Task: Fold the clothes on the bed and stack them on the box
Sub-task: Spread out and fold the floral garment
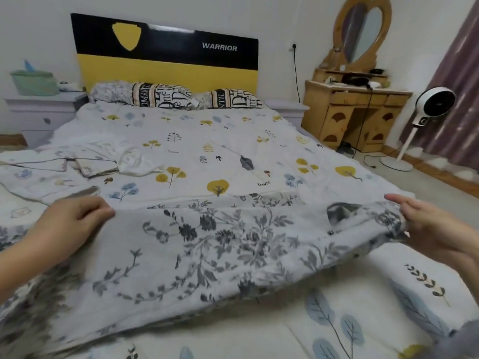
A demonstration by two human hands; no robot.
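Nearest: a grey cotton garment with dark floral print (207,255) lies spread across the foot of the bed, over the white leaf-patterned bedspread (233,141). The left hand (70,221) pinches its left upper edge with curled fingers; the right hand (427,224) grips its right upper corner. Further back, left, pale crumpled clothes (103,156) lie on the bedspread. Beyond, two lettered pillows (160,95) rest against the black-and-yellow headboard (166,60).

Left hand (75,216) reaches in from the near left corner of the bed, fingers curled, gripping cloth; right hand (430,224) enters from the right edge, fingers pinching cloth, index finger extended.
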